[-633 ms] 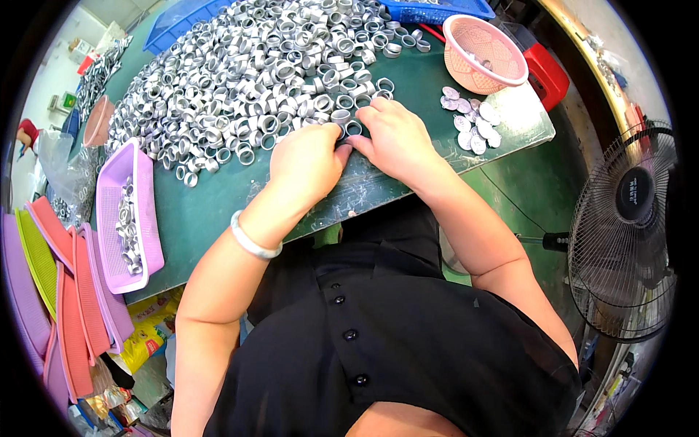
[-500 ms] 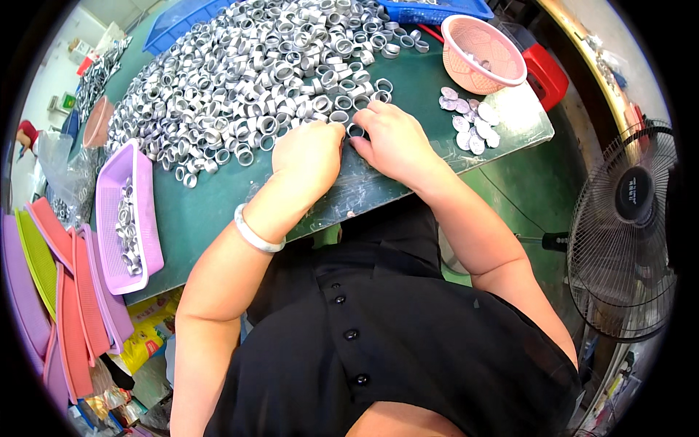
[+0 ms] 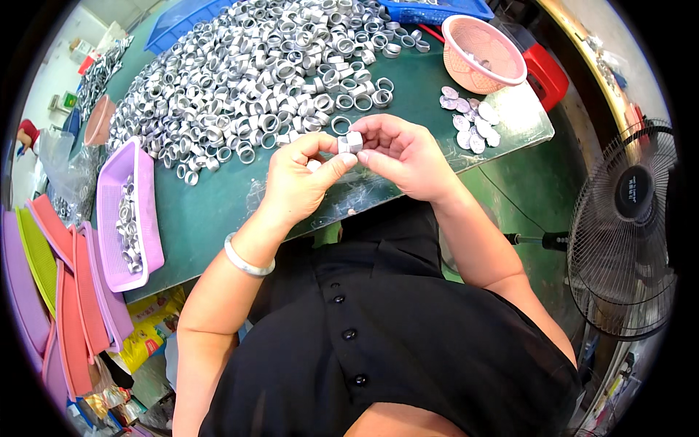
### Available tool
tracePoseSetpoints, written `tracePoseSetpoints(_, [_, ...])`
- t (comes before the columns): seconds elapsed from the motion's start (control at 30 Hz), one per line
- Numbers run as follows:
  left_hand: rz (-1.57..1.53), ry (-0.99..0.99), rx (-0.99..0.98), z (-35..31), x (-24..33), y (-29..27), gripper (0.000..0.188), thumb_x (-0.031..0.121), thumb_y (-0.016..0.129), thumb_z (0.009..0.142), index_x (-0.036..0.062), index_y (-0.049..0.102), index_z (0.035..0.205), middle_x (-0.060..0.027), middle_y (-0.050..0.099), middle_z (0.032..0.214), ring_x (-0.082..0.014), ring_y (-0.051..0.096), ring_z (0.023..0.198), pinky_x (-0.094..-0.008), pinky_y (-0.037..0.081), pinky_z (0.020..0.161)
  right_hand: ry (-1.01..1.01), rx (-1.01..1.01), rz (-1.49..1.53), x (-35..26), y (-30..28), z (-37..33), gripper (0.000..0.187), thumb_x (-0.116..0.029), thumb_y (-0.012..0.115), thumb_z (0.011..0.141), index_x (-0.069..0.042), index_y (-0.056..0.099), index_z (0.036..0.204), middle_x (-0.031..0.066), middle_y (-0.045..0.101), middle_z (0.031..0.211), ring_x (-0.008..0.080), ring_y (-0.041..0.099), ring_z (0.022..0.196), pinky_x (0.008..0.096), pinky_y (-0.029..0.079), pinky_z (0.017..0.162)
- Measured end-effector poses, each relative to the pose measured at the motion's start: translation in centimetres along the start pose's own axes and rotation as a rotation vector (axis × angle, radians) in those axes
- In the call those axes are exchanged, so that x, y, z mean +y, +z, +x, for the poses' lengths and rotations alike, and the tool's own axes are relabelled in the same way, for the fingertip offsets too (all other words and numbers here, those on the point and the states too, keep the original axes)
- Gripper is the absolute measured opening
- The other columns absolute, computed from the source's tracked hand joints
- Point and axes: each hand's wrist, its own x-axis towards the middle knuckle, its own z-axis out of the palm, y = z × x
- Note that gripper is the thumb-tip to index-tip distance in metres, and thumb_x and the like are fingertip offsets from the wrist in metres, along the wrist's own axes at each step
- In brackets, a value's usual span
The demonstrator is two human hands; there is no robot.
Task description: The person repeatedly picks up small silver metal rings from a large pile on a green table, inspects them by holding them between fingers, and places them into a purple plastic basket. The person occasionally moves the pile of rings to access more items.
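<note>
Silver-grey metal piece (image 3: 350, 143) pinched between the curled fingertips of my left hand (image 3: 298, 180) and right hand (image 3: 416, 162), just short of the heaped rings (image 3: 247, 84), suggests to me a single-part handling step, so the next move calls for a light, steady grip

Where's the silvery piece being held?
In the head view's upper middle, the silvery piece is between the left hand and right hand, just below the rings.
</note>
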Motion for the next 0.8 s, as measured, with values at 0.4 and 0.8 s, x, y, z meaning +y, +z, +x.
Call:
tracePoseSetpoints(0.4, [-0.210,0.229,0.103,-0.9,-0.5,0.2,0.027,0.002,0.069,0.075,0.0025,0.057,0.100,-0.0032,0.060,0.093,-0.0047,0.052,0.073,-0.0172,0.040,0.061,-0.213,0.013,-0.190,-0.5,1.1,-0.6,0.024,0.002,0.059,0.079,0.001,0.058,0.102,0.0047,0.061,0.089,0.0101,0.058,0.079,0.0238,0.048,0.071])
tracePoseSetpoints(0.8, [-0.770,-0.395,-0.131,-1.4,0.9,-1.2,0.043,0.045,0.041,0.092,0.0047,0.056,0.090,-0.0044,0.057,0.073,-0.0084,0.050,0.054,-0.0177,0.033,0.040,0.298,-0.025,0.514,-1.1,1.0,-0.6,0.019,-0.016,0.049,0.091,0.000,0.056,0.097,0.0048,0.060,0.078,0.0091,0.054,0.061,0.0210,0.043,0.056])
